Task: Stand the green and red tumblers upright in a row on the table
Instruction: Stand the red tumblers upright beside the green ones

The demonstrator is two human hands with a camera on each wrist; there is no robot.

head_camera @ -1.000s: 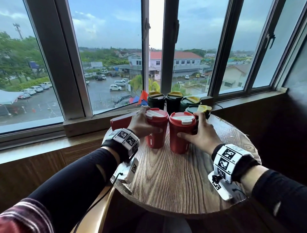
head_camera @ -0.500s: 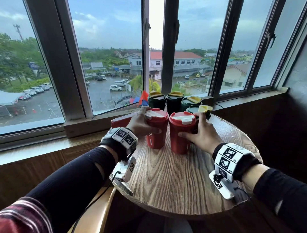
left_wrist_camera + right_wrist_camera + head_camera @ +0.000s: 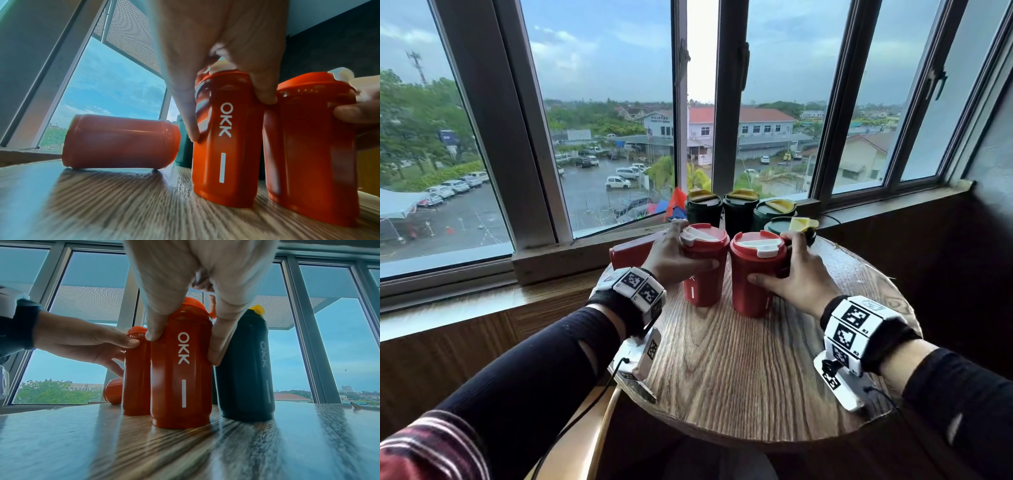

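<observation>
Two red tumblers with white lids stand upright side by side on the round wooden table (image 3: pixel 739 377). My left hand (image 3: pixel 671 260) grips the left red tumbler (image 3: pixel 703 267) (image 3: pixel 224 146), thumb across its front. My right hand (image 3: pixel 794 274) grips the right red tumbler (image 3: pixel 755 277) (image 3: pixel 180 378). A third red tumbler (image 3: pixel 631 251) (image 3: pixel 119 141) lies on its side at the table's far left. Behind stand several dark green tumblers with yellow lids (image 3: pixel 739 210), the rightmost green tumbler (image 3: pixel 803 228) (image 3: pixel 244 369) just past my right fingers.
The window sill (image 3: pixel 551 257) and window frames run close behind the tumblers. A dark wall (image 3: pixel 989 212) closes the right side. A wooden chair edge (image 3: pixel 599 421) shows below the table's left rim. Bare wood fills the table's near half.
Both hands keep their holds on the two red tumblers. The tumblers and hands have scarcely moved; the view has only shifted slightly.
</observation>
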